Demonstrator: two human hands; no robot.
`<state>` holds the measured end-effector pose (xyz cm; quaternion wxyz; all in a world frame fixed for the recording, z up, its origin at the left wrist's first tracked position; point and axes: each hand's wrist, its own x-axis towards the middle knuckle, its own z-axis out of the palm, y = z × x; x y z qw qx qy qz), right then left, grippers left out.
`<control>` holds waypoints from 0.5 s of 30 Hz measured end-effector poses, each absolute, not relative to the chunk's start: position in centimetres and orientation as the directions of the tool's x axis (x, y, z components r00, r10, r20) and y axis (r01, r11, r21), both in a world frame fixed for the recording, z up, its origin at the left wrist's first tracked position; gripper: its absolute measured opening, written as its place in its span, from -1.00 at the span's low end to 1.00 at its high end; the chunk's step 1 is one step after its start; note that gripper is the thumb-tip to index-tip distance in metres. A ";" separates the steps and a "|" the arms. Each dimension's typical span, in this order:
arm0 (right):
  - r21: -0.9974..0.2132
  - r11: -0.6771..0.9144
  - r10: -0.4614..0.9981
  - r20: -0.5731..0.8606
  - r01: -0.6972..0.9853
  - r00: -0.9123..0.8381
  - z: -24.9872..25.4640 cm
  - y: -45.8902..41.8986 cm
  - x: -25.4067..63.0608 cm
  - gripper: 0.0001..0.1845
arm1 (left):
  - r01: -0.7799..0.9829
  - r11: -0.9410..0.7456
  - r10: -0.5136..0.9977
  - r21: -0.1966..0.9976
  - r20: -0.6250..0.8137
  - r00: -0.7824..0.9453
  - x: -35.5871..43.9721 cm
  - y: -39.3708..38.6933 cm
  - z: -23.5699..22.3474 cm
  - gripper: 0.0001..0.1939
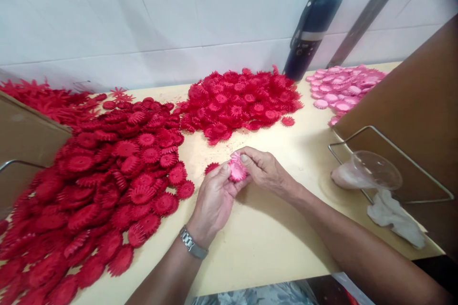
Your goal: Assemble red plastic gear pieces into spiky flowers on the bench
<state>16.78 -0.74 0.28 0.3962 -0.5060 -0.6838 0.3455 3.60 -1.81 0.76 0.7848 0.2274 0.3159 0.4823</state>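
Note:
Above the middle of the table, a pink, round flower-like piece with a scalloped edge (237, 170) is pinched between both hands. My left hand (214, 202) grips its lower left side, thumb on top, and wears a metal watch at the wrist. On the other side, my right hand (268, 171) has its thumb and fingers closed on the upper right edge. A single red fringed disc (211, 167) lies just behind my left fingers, partly hidden. To the left spreads a large heap of dark red fringed discs (139, 193).
Brighter red discs (236, 100) are heaped at the back, pink discs (343, 88) at back right, red star-like pieces (46, 100) at far left. A dark blue bottle (313, 33) and metal strip (368, 19) stand by the wall. A plastic cup (379, 170) and white cloth (395, 219) lie right, near a brown panel (411, 105).

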 end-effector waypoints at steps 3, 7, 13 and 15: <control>-0.827 0.339 0.931 0.225 0.449 -0.288 0.3 -0.8 17.1 -0.68 | -0.613 0.414 0.909 0.673 -0.268 0.319 3.5 -1.7 0.6 -0.85; -0.810 0.365 0.920 0.239 0.460 -0.309 0.1 -0.6 17.5 -0.65 | -0.594 0.416 0.908 0.689 -0.277 0.315 3.5 -1.7 0.7 -0.89; -0.841 0.304 0.946 0.212 0.447 -0.246 0.0 -0.4 17.8 -0.77 | -0.524 0.436 0.894 0.731 -0.285 0.347 3.5 -2.1 1.0 -0.87; -0.794 0.343 0.938 0.259 0.502 -0.231 -0.3 -0.3 17.8 -0.79 | -0.520 0.442 0.892 0.731 -0.296 0.343 3.5 -2.0 0.9 -0.87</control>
